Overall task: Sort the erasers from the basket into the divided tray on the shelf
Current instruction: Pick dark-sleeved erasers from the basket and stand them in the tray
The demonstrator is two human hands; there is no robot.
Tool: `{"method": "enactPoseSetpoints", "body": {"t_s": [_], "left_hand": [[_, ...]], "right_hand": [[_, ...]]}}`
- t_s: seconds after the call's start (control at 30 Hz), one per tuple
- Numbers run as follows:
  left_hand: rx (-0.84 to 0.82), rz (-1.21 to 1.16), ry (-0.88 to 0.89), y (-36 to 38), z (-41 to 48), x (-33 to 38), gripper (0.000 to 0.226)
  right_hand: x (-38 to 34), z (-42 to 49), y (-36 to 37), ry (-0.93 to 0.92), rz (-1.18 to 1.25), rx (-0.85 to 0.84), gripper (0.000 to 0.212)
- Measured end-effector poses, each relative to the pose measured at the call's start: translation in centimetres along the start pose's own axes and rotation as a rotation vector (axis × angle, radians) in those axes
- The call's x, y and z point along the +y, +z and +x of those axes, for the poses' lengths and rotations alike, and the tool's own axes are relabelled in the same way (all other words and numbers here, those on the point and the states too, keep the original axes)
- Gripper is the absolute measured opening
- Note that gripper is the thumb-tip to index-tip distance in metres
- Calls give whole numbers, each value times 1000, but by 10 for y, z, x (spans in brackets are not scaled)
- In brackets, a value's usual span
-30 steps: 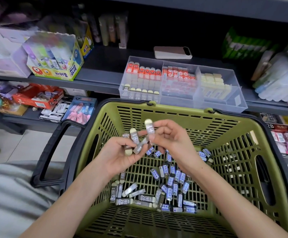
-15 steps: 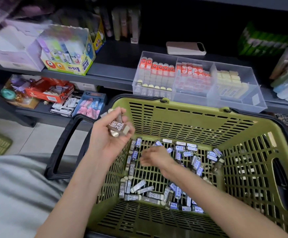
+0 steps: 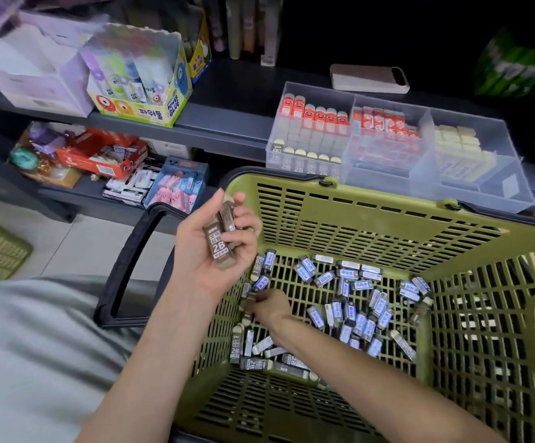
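- Head view, only view we have.
- Left hand (image 3: 196, 262): raised over the basket's left rim, palm up, fingers curled round a small bundle of held erasers (image 3: 219, 246). These have grey-brown sleeves, and the front one is marked "2B". We can't get an exact count.
- Right hand (image 3: 268, 307): down inside the basket (image 3: 387, 199), back of hand towards us, fingertips among the erasers by the left wall. We cannot tell whether it is pinching one or only touching; the fingers are hidden under the hand.
- Loose erasers (image 3: 355, 302): scattered over the basket floor. Blue-white labels are mostly centre and right, and a grey "2B" cluster (image 3: 253, 354) sits in the near-left corner.
- The basket is green slotted plastic, with a black handle (image 3: 125, 266) folded out to the left. Its far rim is just in front of the shelf edge.
- Divided tray (image 3: 515, 190): clear plastic, on the shelf right behind the basket, three main sections.
  - Left section: red-sleeved erasers at the back, a row of grey "2B" ones standing at the front.
  - Middle section: red-and-white ones, packed.
  - Right section: pale yellow ones. A small front-right pocket has blurred contents.
- Phone (image 3: 368, 79) lies flat on the shelf behind the tray.
- Glue stick box (image 3: 138, 91) is further left on the same shelf. A pack of pink and blue erasers (image 3: 180, 188) is on the lower shelf.
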State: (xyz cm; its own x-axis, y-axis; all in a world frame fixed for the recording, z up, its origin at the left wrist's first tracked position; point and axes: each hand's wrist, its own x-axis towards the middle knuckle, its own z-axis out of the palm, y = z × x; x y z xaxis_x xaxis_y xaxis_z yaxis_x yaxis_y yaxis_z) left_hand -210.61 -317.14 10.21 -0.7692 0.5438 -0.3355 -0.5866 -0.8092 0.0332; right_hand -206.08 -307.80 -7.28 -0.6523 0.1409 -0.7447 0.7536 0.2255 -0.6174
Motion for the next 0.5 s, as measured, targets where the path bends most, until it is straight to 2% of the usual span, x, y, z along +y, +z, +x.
{"method": "enactPoseSetpoints", "body": {"t_s": [0.03,0.13,0.23,0.3,0.4,0.5], "left_hand": [[-5,-7,-5,0,1,0,38],[-11,-4,-12,-1,3,1,42],[43,114,7,-1,4,-1,42],[155,320,41,-1,6,-4,33],[294,648,157,-4,9,-11,20],[394,1006,305,-5,9,-17,20]], "right_hand": [[0,-1,2,-14,-29,25,12],[0,-3,8,-34,-9,81,9],[0,-7,13,-5,84,98,10],[-2,-9,13,17,171,70,15],[-12,-17,0,21,252,21,9],[-32,-35,-38,-21,355,-22,30]]}}
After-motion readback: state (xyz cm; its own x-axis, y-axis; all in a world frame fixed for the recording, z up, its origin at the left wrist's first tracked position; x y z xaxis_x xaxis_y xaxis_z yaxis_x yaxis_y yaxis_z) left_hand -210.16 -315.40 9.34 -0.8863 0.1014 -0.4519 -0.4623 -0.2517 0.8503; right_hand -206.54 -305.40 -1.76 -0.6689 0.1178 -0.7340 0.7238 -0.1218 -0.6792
